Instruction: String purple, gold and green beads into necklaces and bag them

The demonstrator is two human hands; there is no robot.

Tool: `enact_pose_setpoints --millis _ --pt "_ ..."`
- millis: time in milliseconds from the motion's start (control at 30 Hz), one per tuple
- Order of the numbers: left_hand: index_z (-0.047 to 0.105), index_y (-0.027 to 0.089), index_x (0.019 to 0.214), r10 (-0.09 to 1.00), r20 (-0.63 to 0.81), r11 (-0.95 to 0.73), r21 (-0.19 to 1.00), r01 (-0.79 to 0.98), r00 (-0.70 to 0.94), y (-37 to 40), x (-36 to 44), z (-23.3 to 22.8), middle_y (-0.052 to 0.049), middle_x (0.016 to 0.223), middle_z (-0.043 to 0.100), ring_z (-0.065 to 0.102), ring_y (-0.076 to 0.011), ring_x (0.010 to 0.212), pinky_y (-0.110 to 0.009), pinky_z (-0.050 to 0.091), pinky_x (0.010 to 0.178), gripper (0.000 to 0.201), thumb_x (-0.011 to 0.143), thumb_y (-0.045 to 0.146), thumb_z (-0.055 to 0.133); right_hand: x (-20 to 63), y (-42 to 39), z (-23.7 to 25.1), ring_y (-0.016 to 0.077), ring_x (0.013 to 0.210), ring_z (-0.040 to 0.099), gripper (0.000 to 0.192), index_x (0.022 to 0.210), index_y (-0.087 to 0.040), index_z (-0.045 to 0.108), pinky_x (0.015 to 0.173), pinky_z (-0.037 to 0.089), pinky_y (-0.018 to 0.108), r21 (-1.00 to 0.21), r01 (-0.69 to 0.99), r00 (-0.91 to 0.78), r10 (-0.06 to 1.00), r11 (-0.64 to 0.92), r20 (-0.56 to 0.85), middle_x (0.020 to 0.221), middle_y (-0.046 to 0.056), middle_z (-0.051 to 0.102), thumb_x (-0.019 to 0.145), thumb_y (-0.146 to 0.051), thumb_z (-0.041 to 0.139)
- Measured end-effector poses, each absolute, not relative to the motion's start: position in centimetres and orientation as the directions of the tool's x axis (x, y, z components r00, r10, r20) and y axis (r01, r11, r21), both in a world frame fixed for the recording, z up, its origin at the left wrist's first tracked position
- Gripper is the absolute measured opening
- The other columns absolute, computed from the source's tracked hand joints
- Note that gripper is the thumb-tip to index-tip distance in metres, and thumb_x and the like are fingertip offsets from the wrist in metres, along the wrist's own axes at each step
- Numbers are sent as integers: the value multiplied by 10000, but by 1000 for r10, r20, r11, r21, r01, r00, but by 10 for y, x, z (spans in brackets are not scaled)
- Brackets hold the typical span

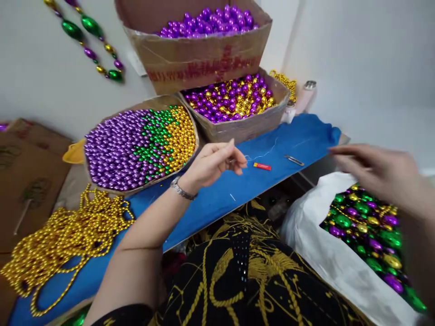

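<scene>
A: Where's the L hand (220,162)?

B: Over the blue tabletop (210,203), fingers curled in, thumb close to the index. Can't tell if it's pinching anything. Loose white thread (268,151) lies on the blue just beyond the fingertips.

A: OK, & the R hand (377,170)?

B: Up over the open white sack (353,271), v. blurred. Fingers look stretched twd the tabletop; can't tell if they grip anything.

A: What's in the sack?

B: Mixed beads (370,226), purple, green + gold, diff. sizes. It's on the R, right beside the patterned black clothing (251,267).

A: Stuff nr the thread?

B: Red-and-yellow lighter (262,166), then metal snips (294,160) further R, both flat on the blue.

A: L side?

B: Heap of gold strands (74,235) at the tabletop's L end, w/ tricolour beads (136,145) in a carton behind. Next to that, a low box (244,129) w/ purple + gold beads; above it, an upper box (204,63) w/ purple only.
</scene>
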State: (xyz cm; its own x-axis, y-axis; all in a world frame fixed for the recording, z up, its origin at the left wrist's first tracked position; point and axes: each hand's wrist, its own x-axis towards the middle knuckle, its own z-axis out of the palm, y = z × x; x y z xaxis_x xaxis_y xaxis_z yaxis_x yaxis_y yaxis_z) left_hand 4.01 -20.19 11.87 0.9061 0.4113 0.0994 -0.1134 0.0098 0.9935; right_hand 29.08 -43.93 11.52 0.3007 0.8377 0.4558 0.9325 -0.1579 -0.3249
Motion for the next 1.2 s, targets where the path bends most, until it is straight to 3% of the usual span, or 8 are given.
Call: enact_pose_setpoints --millis 167,333,500,600,700,867,1033,1200 --pt "687 155 773 385 22 117 990 -73 922 -207 44 108 -50 744 693 632 -96 594 -237 537 602 457 870 584 564 239 -344 91 116 761 652 510 1364 -230 517 630 536 263 -686 680 -11 939 259 343 1258 101 631 898 -423 596" --pt "676 146 784 409 15 83 995 -54 913 -201 34 100 -57 736 681 633 -108 614 -253 542 630 452 907 553 521 207 -300 69 103 683 647 329 975 -150 653 645 531 248 -906 350 -94 971 238 219 810 31 704 912 -460 562" --pt "631 197 1097 585 115 -70 993 -91 803 -197 24 67 -84 1020 691 651 -112 674 -290 553 673 396 950 517 450 201 -297 56 95 669 667 313 871 -163 638 632 557 228 -971 175 76 981 166 181 802 23 703 858 -476 642" --pt "488 224 1356 459 37 -32 999 -25 887 -198 18 30 -125 1141 667 669 -122 705 -276 545 657 526 924 525 500 199 -296 51 104 680 684 298 888 -172 653 640 582 236 -985 70 122 979 157 165 813 25 711 840 -466 674" --pt "634 148 1168 310 -68 -69 993 93 948 -200 7 -1 -105 918 702 649 -133 717 -263 519 668 458 909 512 534 201 -297 44 104 653 684 309 904 -182 655 628 592 242 -991 -32 186 974 134 125 803 19 710 816 -475 703" --pt "688 130 880 515 -86 -266 930 254 853 -192 -36 -27 -31 727 634 524 -102 640 -223 411 603 431 917 515 499 237 -324 10 126 621 678 373 881 -210 638 614 599 292 -999 46 287 958 -6 8 811 29 715 792 -569 683" --pt "652 133 858 793 -147 -126 910 395 591 -171 -95 -50 6 630 551 474 -100 583 -214 363 553 437 900 538 493 315 -367 -46 215 588 660 422 807 -266 676 541 533 370 -518 831 168 979 -202 -112 740 93 708 875 -628 471" --pt "658 147 867 859 -161 -112 867 486 486 -159 -126 -69 -22 689 626 542 -123 621 -226 414 588 418 893 535 505 296 -364 -58 239 530 600 357 887 -251 709 484 404 365 -215 943 229 963 -256 -139 854 153 704 840 -560 538"
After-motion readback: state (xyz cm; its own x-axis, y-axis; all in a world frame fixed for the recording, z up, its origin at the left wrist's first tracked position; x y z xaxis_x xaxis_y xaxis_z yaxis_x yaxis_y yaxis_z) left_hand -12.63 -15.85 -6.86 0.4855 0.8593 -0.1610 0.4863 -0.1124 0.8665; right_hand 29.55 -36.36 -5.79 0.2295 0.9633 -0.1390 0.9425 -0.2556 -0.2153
